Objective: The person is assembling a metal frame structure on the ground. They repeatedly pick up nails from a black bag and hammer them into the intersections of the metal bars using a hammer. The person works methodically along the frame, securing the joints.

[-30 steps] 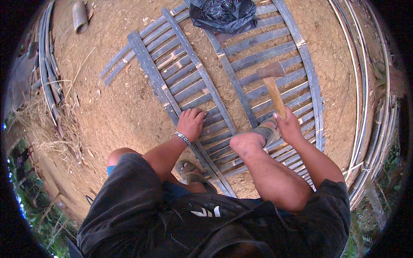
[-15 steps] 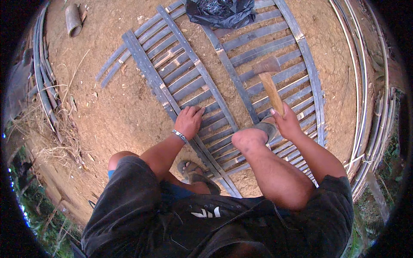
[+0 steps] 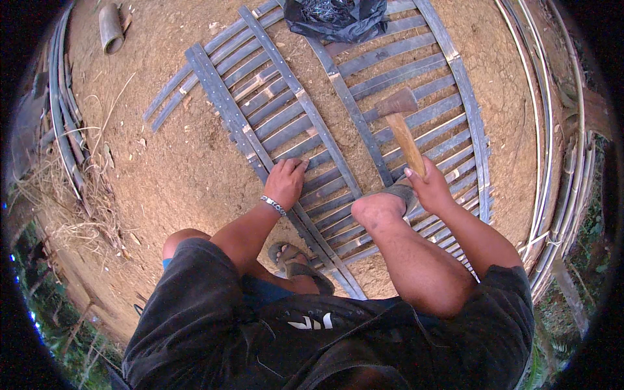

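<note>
My right hand [image 3: 430,186] is wrapped round the wooden handle of a hatchet [image 3: 406,140]. Its broad, rusty brown head is raised over the right slatted panel [image 3: 484,153]. My left hand [image 3: 286,181] lies across the edge rail of the left slatted panel [image 3: 218,91]. Its fingers are together and curled on a dark bamboo slat [image 3: 318,160]; the thumb and the fingertips' undersides are hidden. Both panels are made of grey-black slats across long rails, with small nail heads along the rails.
A black plastic bag [image 3: 370,27] of nails sits at the top of the panels. A short hollow tube [image 3: 111,29] lies on the dirt at the far left. Long poles [image 3: 543,130] line the right side, dark ones [image 3: 62,110] the left. My sandalled foot [image 3: 286,255] is beside the left panel.
The hatchet head has shifted slightly left and nearer to me, turning a little. My left hand stays in nearly the same place on the panel.
</note>
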Action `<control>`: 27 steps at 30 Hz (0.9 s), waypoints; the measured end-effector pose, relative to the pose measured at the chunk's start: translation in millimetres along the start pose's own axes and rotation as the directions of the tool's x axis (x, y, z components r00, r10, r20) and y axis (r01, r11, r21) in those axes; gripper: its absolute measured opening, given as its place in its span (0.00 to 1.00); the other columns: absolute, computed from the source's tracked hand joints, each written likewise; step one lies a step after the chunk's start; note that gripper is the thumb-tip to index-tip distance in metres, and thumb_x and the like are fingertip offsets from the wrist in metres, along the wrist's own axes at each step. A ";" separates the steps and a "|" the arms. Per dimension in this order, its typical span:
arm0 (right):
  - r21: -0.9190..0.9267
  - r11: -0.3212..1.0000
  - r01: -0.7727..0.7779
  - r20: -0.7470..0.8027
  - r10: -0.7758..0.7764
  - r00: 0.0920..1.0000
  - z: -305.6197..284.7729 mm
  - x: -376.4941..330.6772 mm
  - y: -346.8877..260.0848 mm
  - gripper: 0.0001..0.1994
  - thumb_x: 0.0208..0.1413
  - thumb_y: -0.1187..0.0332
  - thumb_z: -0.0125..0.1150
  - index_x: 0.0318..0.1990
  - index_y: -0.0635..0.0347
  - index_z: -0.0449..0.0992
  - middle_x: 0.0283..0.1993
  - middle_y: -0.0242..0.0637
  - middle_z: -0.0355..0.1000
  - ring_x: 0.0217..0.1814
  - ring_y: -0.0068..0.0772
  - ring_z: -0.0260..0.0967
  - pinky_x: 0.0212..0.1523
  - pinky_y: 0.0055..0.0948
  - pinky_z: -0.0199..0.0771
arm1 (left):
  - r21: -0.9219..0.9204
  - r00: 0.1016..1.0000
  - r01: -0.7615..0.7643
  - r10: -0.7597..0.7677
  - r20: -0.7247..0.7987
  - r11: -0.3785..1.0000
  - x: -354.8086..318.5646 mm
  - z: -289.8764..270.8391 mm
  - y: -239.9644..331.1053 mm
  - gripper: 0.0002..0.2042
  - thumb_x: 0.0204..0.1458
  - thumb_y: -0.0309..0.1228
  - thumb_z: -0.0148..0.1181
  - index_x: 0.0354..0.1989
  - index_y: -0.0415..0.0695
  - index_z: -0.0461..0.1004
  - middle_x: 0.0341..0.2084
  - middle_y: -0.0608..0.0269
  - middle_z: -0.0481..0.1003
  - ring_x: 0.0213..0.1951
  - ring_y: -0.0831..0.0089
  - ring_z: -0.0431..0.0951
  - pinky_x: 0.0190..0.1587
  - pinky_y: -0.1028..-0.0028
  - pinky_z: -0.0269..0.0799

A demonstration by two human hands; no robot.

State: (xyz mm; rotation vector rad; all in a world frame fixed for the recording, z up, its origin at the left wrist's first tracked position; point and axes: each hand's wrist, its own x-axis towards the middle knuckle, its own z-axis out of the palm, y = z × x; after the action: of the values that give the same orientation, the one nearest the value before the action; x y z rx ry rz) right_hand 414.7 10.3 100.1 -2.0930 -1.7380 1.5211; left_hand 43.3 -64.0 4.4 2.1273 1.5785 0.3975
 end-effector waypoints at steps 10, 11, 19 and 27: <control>0.063 0.998 -0.028 0.003 0.028 1.000 1.2 -2.9 2.4 0.17 0.64 0.60 0.61 0.52 0.64 0.71 0.38 0.53 0.76 0.41 0.52 0.77 0.42 0.43 0.74 | -0.023 0.999 0.028 -0.028 0.019 0.999 0.2 1.3 0.8 0.20 0.49 0.23 0.60 0.54 0.42 0.75 0.45 0.54 0.74 0.47 0.53 0.73 0.52 0.60 0.73; 0.052 0.999 -0.017 -0.006 0.018 1.000 2.0 -3.2 3.7 0.17 0.64 0.60 0.61 0.52 0.64 0.71 0.38 0.53 0.76 0.41 0.52 0.77 0.42 0.43 0.74 | -0.012 1.000 0.020 -0.020 0.009 1.000 1.3 0.5 1.5 0.19 0.49 0.23 0.60 0.53 0.42 0.76 0.45 0.55 0.75 0.46 0.55 0.74 0.51 0.61 0.73; 0.055 0.998 -0.030 0.016 0.030 0.999 2.4 -5.4 7.1 0.17 0.63 0.61 0.62 0.52 0.63 0.71 0.40 0.54 0.76 0.44 0.54 0.77 0.44 0.44 0.74 | 0.004 1.000 0.025 -0.025 0.002 1.000 1.7 -1.3 2.9 0.18 0.50 0.24 0.59 0.52 0.40 0.77 0.44 0.55 0.75 0.46 0.56 0.73 0.51 0.62 0.72; 0.008 0.998 -0.059 0.005 0.059 0.998 0.0 -6.3 -1.6 0.18 0.63 0.59 0.62 0.53 0.63 0.71 0.38 0.54 0.77 0.43 0.56 0.77 0.43 0.46 0.74 | 0.004 1.000 0.013 -0.013 -0.003 1.000 0.2 2.1 0.6 0.18 0.50 0.25 0.62 0.52 0.40 0.77 0.44 0.54 0.74 0.45 0.55 0.73 0.50 0.61 0.72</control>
State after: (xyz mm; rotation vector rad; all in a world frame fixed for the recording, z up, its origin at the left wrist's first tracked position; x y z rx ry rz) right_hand 414.2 6.1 105.1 -2.1571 -1.6826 1.5463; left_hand 44.8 -64.4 2.9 2.1194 1.5950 0.3939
